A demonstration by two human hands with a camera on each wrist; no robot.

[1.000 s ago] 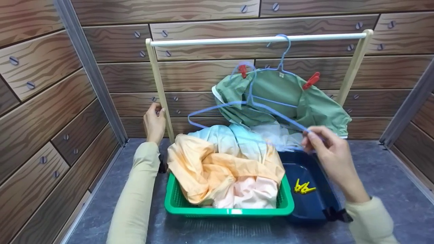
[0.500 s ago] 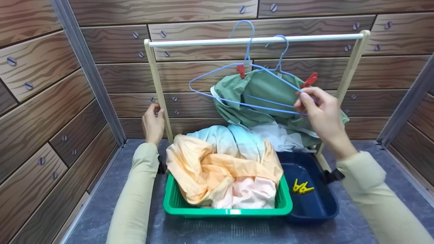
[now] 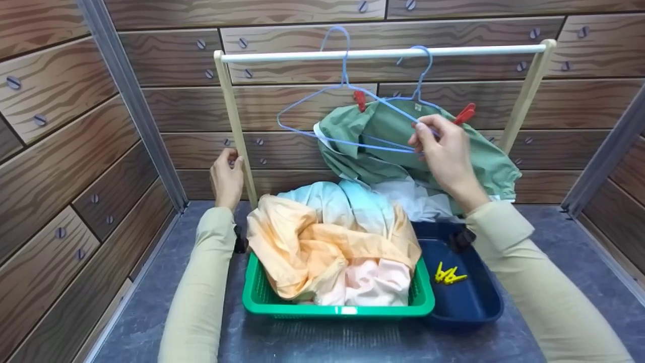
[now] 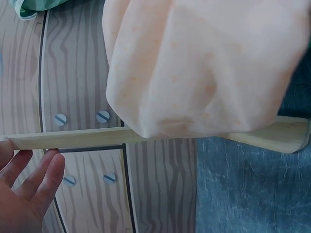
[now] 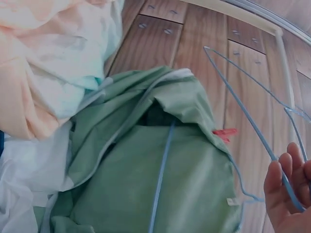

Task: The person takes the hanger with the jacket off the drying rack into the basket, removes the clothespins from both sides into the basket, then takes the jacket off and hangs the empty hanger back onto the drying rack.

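A blue clothes hanger (image 3: 347,144) is pinched at its right side by my right hand (image 3: 448,156). The hanger's hook reaches above the white rail of a wooden clothes rack (image 3: 302,56); whether the two touch, I cannot tell. Behind the hanger, a green garment (image 3: 484,161) hangs on another blue hanger (image 3: 422,75), fixed with red clothespins (image 3: 464,114). My left hand (image 3: 227,179) holds the rack's left post, its thumb and fingers (image 4: 48,179) at the wood in the left wrist view. The right wrist view also has the held hanger (image 5: 248,114) between the fingers.
In front of the rack, a green basket (image 3: 342,310) is heaped with orange, pale blue and pink clothes (image 3: 312,247). A dark blue tray (image 3: 473,302) beside it carries yellow clothespins (image 3: 450,275). Wood-patterned walls (image 3: 166,111) enclose the back and sides.
My right hand has lifted the hanger and carried it left, so its hook went from below the rail to above it. The left hand stays at the post.
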